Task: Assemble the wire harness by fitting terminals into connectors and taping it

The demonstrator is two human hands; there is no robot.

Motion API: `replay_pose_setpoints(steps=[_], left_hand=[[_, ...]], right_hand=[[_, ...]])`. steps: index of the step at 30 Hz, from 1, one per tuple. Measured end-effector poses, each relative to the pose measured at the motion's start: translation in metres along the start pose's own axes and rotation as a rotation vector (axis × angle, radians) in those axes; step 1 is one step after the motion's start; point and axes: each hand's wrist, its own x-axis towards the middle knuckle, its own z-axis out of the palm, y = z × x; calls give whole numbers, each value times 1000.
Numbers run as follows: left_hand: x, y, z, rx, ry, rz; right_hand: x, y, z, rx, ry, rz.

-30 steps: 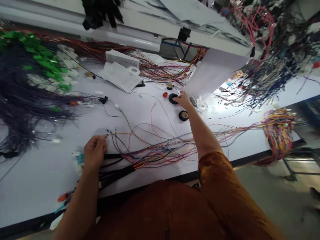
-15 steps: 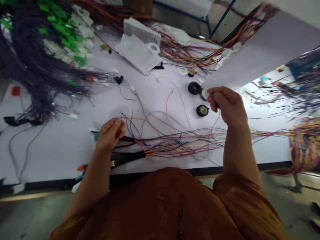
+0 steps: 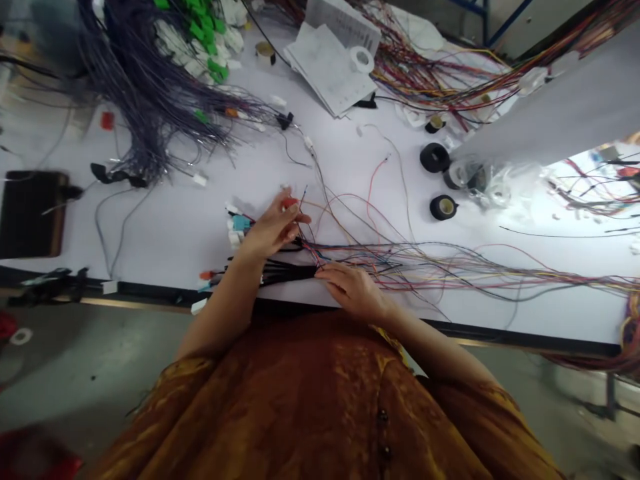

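Note:
My left hand point(image 3: 273, 228) is closed, with a small red piece point(image 3: 289, 202), perhaps a connector, at its fingertips. Thin wires run out to the right beside those fingers. My right hand point(image 3: 356, 292) lies over the wire harness, its fingers round the bundle where the black sleeve point(image 3: 293, 273) ends and coloured wires point(image 3: 440, 263) fan out. Beneath and left of my left wrist, the sleeved branches end in connectors, among them a light blue connector point(image 3: 241, 223) and an orange connector point(image 3: 206, 275).
Black tape rolls point(image 3: 435, 158) stand right of centre beside a clear plastic bag point(image 3: 500, 183). Papers point(image 3: 330, 73) carry a white tape roll point(image 3: 361, 59). Purple wires point(image 3: 150, 100) with green and white connectors heap at left, near a dark box point(image 3: 33, 213). A white panel point(image 3: 550, 113) juts in at right.
My right hand has left the tape rolls and come down-left onto the harness. A red piece now shows at my left fingertips. The camera view has shifted, moving the table's things rightward and up.

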Motion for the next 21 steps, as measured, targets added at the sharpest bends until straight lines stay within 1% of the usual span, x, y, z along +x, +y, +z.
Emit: replay_pose_setpoints(steps=[2, 3, 4, 6, 7, 8, 9, 11, 12, 13, 16, 18, 21], left_hand=[[2, -1, -1, -39, 109, 140], [4, 0, -1, -34, 143, 186], [5, 0, -2, -14, 159, 214], [8, 2, -5, 42, 174, 269], [10, 2, -5, 66, 186, 307], [12, 2, -6, 82, 207, 348], [14, 2, -6, 95, 234, 378], [17, 2, -7, 100, 276, 397], [18, 2, -8, 90, 283, 399], [19, 1, -8, 77, 277, 400], [19, 2, -11, 69, 245, 404], [19, 2, -13, 92, 248, 382], [21, 1, -13, 77, 291, 387]], right_hand=[[-4, 4, -8, 25, 31, 15], [-6, 6, -13, 29, 92, 25], [-8, 7, -20, 16, 192, 39], [-13, 7, -33, -54, 434, 76], [-16, 6, -38, -86, 509, 90], [-19, 5, -41, -94, 513, 100], [-22, 5, -43, -75, 457, 106], [-29, 7, -39, -19, 290, 117], [-33, 10, -36, -15, 240, 131], [-36, 14, -31, -34, 229, 155], [-45, 27, -21, -133, 300, 235], [-49, 29, -18, -164, 333, 262], [-44, 21, -17, -174, 362, 219]])
